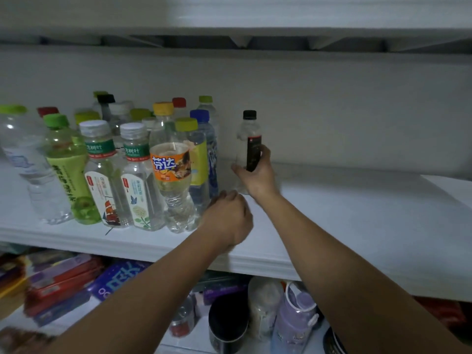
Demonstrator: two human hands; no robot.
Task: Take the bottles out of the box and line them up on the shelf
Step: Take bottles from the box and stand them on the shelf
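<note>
My right hand (pixel 258 175) grips a clear bottle with a black cap and dark label (pixel 249 134), held upright on the white shelf (pixel 344 221) just right of the bottle group. My left hand (pixel 227 218) is curled shut with nothing in it, low beside an orange-labelled bottle with a yellow cap (pixel 171 164). Several empty bottles stand crowded on the shelf's left half, among them a green-labelled one (pixel 67 172) and two clear ones with white caps (pixel 102 172). The box is not in view.
The shelf's right half holds only a white sheet (pixel 449 187) at the far right. Another shelf board (pixel 255 31) runs overhead. The shelf below holds packets (pixel 61 282), a dark cup (pixel 227 325) and a lilac flask (pixel 293 323).
</note>
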